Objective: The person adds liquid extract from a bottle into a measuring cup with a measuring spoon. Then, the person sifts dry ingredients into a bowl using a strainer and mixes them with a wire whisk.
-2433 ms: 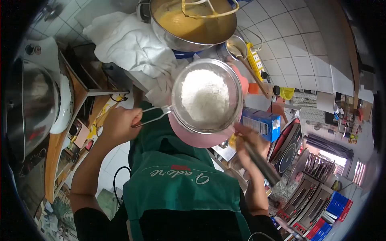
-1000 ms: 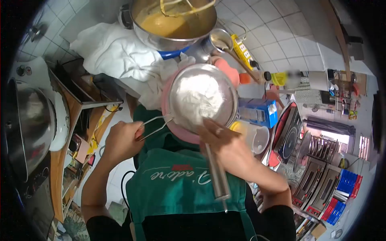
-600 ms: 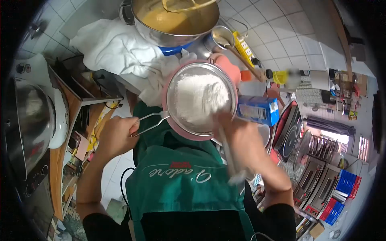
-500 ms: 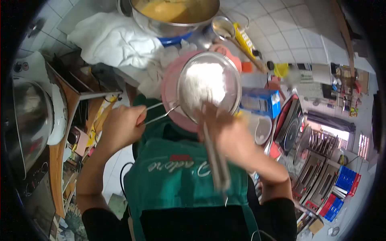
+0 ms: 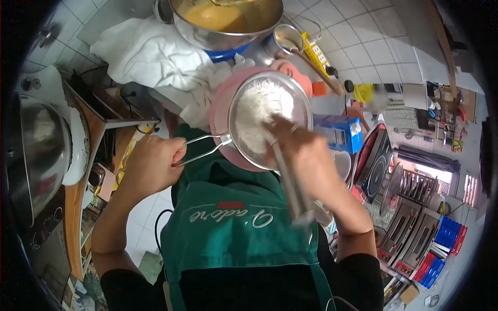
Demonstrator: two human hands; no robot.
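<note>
Left hand (image 5: 151, 167) is clenching the wire handle of the sieve (image 5: 270, 122), holding it level right over the pink bowl (image 5: 223, 111). Right hand (image 5: 306, 155) is gripping a metal tool (image 5: 290, 186), prob. a whisk or spoon w/ a long steel handle; its working end is hidden behind the fingers, down in the flour (image 5: 254, 116). Right hand is blurred, so it's moving quick.

Doing this well, IMO:
- Sieve is sitting a bit to the right of the bowl's centre, so its rim should be staying inside the bowl's rim or flour is going over the edge onto the counter (image 5: 332, 106).
- Stirring w/ light circular strokes is better than pressing hard; mesh can bend and lumps get forced through.
- Left wrist is doing the steadying, so grip should be staying firm and level, no tipping toward the apron (image 5: 233, 228).
- Flour is piled more on the left side of the mesh, so working that side too.

Big steel bowl of yellow batter (image 5: 223, 18) is sitting further back, white cloth (image 5: 150, 54) beside it, blue carton (image 5: 337, 135) just right of the sieve.
</note>
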